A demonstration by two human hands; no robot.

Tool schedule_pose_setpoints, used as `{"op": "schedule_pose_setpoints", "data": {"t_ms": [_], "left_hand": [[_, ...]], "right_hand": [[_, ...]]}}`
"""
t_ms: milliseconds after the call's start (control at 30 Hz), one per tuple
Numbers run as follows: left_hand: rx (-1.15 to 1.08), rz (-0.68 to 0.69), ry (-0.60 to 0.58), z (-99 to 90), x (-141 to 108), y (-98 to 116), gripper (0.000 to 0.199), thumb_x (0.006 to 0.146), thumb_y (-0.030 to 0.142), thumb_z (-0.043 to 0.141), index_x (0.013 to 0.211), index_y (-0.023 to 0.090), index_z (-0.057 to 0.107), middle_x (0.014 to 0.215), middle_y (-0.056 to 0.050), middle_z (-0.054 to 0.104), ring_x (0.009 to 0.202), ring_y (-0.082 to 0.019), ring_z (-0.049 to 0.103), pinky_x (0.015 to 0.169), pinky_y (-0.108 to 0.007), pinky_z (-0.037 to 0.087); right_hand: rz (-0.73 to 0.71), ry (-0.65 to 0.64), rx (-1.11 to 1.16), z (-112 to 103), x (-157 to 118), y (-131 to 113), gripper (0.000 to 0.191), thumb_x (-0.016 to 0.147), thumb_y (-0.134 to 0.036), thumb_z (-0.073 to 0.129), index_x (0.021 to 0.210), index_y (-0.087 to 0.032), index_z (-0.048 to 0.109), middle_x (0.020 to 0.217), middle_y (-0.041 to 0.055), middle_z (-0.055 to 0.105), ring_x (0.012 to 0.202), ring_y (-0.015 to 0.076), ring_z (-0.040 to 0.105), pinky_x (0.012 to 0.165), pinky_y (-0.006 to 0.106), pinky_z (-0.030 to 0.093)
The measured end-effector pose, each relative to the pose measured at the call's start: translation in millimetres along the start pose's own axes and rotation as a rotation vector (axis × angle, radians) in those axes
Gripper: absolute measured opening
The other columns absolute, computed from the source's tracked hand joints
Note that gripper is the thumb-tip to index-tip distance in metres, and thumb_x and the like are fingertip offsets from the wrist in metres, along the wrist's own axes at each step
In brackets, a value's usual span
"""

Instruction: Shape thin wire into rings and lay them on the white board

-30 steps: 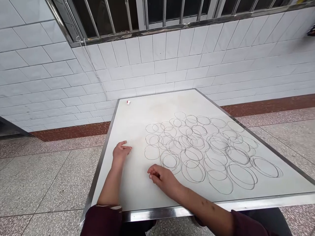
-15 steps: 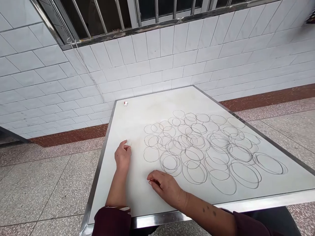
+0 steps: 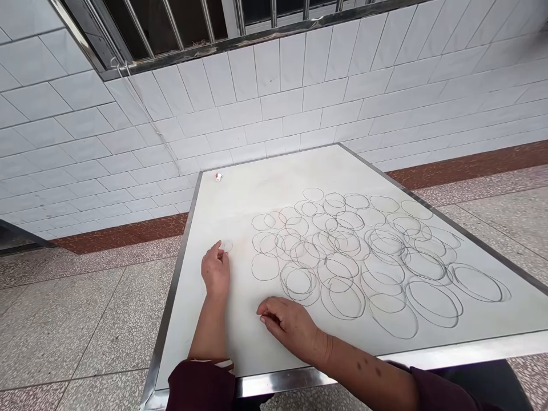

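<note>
Nearest me, two maroon sleeves [image 3: 199, 385] rest at the near edge of a steel-rimmed white table [image 3: 299, 379]. On the table's left side, the left hand [image 3: 216, 269] has its fingertips bunched together, right beside a small loop [image 3: 227, 246]; whether they pinch anything, I cannot tell. Toward the table's near edge, the right hand [image 3: 291, 325] lies with its fingers loosely curled closed, apparently holding nothing. Across the table's middle spread many overlapping thin dark loops [image 3: 342, 268], perhaps rubber bands or fine wire. They look light and flimsy, likely slippery on that smooth top, and best lifted by pinching a rim. At the table's far left corner sits a tiny red-and-white bit [image 3: 218, 177]. Beyond the table are a terrazzo floor [image 3: 85, 325], a white tiled wall [image 3: 257, 125] and a barred window [image 3: 171, 28].
</note>
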State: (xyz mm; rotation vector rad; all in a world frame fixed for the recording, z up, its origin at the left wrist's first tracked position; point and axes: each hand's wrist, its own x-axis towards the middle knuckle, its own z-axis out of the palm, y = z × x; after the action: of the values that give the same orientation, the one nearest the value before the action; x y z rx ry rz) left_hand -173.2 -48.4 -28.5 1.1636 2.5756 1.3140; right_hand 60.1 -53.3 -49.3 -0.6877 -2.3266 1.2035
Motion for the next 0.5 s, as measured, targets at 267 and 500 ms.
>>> {"op": "schedule_pose_setpoints", "data": {"t_ms": [267, 500], "left_hand": [[0.006, 0.001, 0.029, -0.7, -2.0, 2.8, 0.041, 0.084, 0.018, 0.052, 0.122, 0.020, 0.067, 0.100, -0.010, 0.070, 0.095, -0.027, 0.062, 0.095, -0.043, 0.045], [-0.027, -0.053, 0.055, -24.4, -25.0, 0.6, 0.047, 0.086, 0.016, 0.051, 0.131, 0.024, 0.063, 0.110, -0.009, 0.074, 0.113, -0.029, 0.056, 0.092, -0.042, 0.046]], "right_hand": [[-0.001, 0.001, 0.003, 0.1, 0.0, -0.3, 0.016, 0.088, -0.016, 0.055, 0.098, -0.023, 0.065, 0.088, 0.0011, 0.068, 0.079, 0.0166, 0.063, 0.072, 0.027, 0.048], [-0.005, -0.007, 0.010, -0.9, 0.1, 0.3, 0.015, 0.089, -0.018, 0.055, 0.098, -0.023, 0.065, 0.088, 0.0015, 0.068, 0.079, 0.0169, 0.063, 0.072, 0.028, 0.048]]}}
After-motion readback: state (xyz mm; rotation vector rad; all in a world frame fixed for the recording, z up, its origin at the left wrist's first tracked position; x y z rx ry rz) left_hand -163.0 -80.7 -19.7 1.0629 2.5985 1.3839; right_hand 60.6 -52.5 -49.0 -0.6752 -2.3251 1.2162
